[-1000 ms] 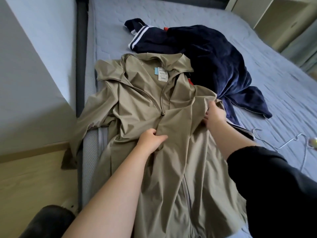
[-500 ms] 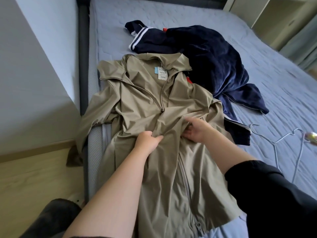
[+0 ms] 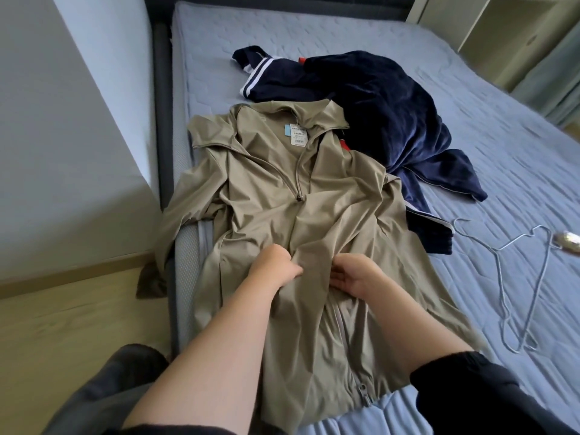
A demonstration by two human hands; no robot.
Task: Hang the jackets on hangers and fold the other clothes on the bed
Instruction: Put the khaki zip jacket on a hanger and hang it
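A khaki zip-up jacket lies front-up on the blue bed, collar away from me, with a paper tag at the neck. One sleeve hangs off the left bed edge. My left hand grips a bunch of the jacket's front fabric beside the zipper. My right hand holds the other front panel at the zipper line, fingers curled on the cloth. A navy velvet garment with white stripes lies crumpled behind and right of the jacket. Two wire hangers lie on the mattress to the right.
A grey wall and wooden floor run along the bed's left side. A dark bed frame borders the mattress. A small shiny object sits at the right edge near the hangers. Pale shelving stands beyond the bed.
My right hand has moved from the jacket's right shoulder down to the zipper line beside my left hand. The left hand slid slightly toward me, still gripping the front fabric.
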